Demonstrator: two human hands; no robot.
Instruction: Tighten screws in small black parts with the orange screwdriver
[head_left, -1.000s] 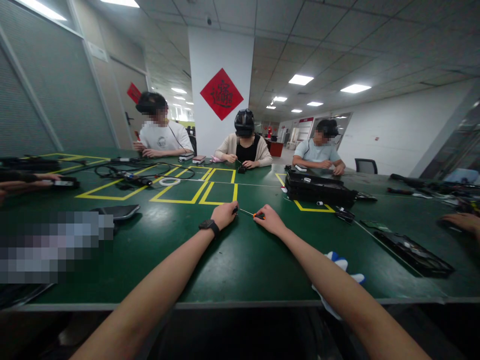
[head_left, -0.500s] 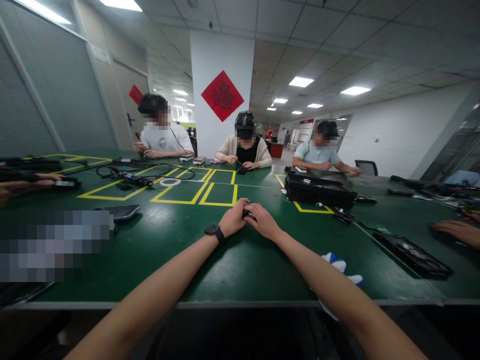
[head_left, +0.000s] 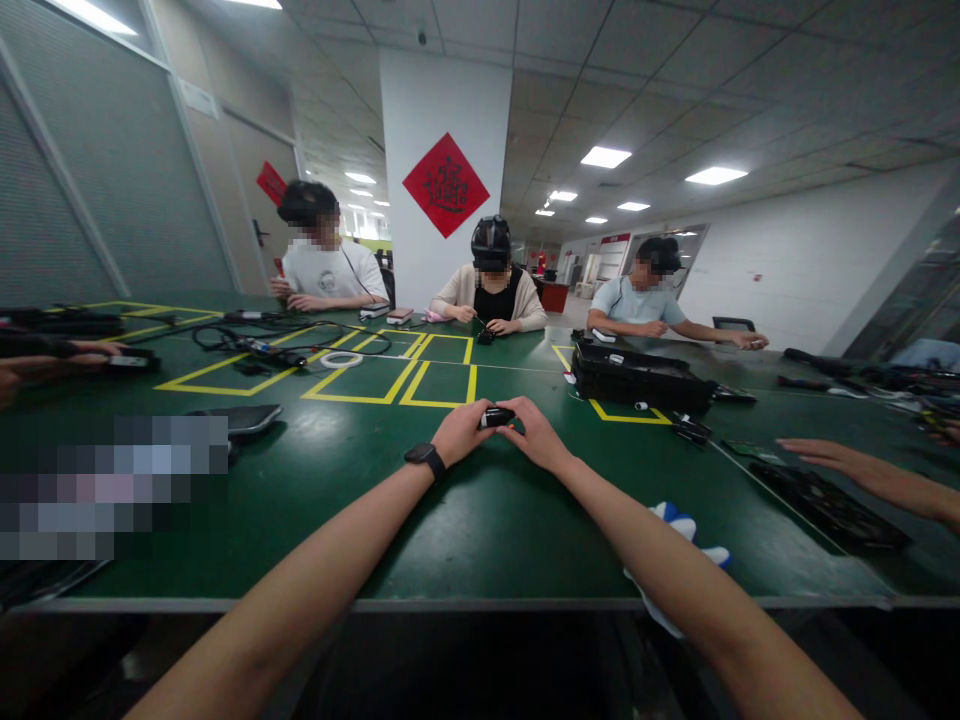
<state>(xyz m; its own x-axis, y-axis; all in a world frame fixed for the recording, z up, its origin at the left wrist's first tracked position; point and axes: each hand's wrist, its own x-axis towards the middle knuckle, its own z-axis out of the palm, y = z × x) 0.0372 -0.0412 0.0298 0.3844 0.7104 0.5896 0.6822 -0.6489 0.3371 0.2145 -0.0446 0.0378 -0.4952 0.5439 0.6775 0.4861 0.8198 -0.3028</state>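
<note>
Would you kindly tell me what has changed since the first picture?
The left hand and right hand now meet at a small dark object; the thin shaft between them is out of sight. At right, a neighbour's hand has moved left, near the black panel; across the table, a co-worker's hand has stretched out rightward. The white-and-blue glove stayed put.

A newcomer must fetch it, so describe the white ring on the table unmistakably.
On the green table, look past the left hand to the yellow tape outlines. Among them, beside the tangled black cables, lies the white ring. Unlike those dark cables, it is pale and forms one neat loop.
</note>
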